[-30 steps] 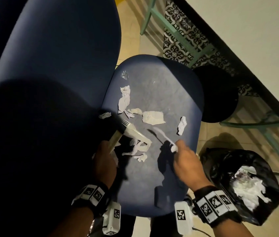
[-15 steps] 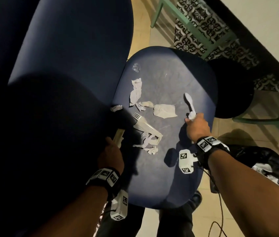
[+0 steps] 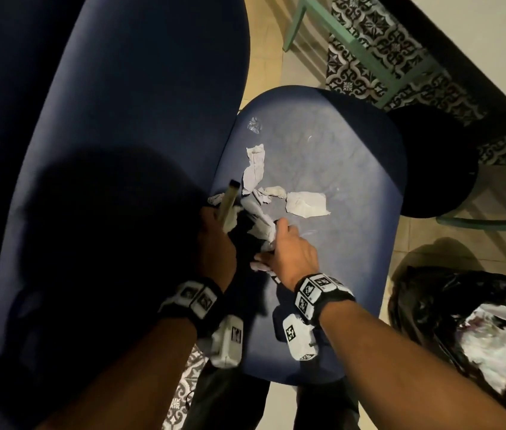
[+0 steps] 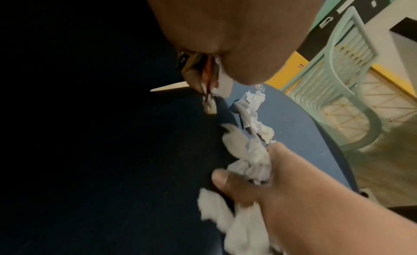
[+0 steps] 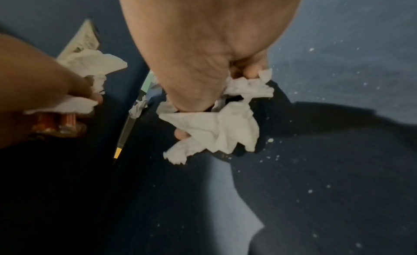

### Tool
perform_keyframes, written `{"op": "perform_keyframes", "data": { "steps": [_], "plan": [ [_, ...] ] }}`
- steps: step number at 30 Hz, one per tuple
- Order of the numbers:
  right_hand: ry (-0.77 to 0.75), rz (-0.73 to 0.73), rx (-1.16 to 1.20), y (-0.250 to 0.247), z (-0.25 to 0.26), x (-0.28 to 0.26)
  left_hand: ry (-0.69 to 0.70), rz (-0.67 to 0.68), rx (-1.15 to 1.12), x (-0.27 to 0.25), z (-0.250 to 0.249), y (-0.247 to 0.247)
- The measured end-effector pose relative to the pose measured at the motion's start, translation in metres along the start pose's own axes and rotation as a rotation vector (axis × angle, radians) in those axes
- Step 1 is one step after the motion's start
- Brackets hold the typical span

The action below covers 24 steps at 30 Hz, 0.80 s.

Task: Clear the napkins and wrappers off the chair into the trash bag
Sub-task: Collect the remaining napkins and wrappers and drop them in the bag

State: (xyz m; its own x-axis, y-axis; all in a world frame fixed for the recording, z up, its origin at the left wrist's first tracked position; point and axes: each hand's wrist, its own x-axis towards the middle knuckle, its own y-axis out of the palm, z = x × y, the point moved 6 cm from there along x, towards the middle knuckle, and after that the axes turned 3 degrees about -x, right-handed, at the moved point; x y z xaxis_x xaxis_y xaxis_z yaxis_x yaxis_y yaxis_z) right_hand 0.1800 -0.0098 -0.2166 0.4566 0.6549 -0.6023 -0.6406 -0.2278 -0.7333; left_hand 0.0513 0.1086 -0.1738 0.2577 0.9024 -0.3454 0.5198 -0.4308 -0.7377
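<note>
Presently the right hand (image 3: 288,252) is curled around a crumpled white napkin wad (image 5: 216,128), fingers and thumb closed on it, low over the near part of the blue chair seat (image 3: 354,249). The left hand (image 3: 216,240) sits just beside it, at the seat's left edge, gripping a bundle of its own: a tan wrapper strip (image 3: 230,197) that sticks up past the knuckles, together with white napkin pieces (image 5: 90,62) and something reddish that is too blurred to identify. The two hands are close but not touching.

Loose scraps lie on the seat beyond the hands: a long torn napkin strip (image 3: 254,169), a flat rectangular piece (image 3: 307,204) to its right, a small crumpled bit (image 3: 273,192) between them, and a crinkled clear wrapper (image 3: 254,124) farther back. Fine white crumbs speckle the seat surface.

A black trash bag (image 3: 425,305) stands open on the floor to the right of the chair, with white paper waste (image 3: 499,349) already inside. A black round stool (image 3: 437,162) on a green frame stands behind the bag.
</note>
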Motion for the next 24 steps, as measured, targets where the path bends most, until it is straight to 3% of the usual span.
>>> {"op": "perform_keyframes", "data": {
  "steps": [3,6,11,17,19,24],
  "plan": [
    [-0.079,-0.049,-0.082,0.002,0.002,0.007,-0.04,0.046,-0.012,0.042,-0.017,0.011],
    [-0.172,-0.016,-0.118,-0.006,0.004,0.01,-0.195,0.144,0.007,0.066,-0.019,0.022],
    [-0.212,-0.014,-0.114,-0.035,-0.009,0.004,0.006,0.272,0.36,0.071,-0.029,0.031],
    [-0.131,-0.213,-0.076,-0.085,-0.042,0.016,0.149,0.249,0.552,0.068,-0.027,0.037],
    [-0.093,-0.255,-0.022,-0.089,-0.05,0.029,0.152,0.222,0.569,0.065,-0.025,0.036],
    [-0.014,-0.139,0.029,-0.07,-0.057,0.055,0.053,0.173,0.515,0.063,-0.024,0.036]
  ]
}}
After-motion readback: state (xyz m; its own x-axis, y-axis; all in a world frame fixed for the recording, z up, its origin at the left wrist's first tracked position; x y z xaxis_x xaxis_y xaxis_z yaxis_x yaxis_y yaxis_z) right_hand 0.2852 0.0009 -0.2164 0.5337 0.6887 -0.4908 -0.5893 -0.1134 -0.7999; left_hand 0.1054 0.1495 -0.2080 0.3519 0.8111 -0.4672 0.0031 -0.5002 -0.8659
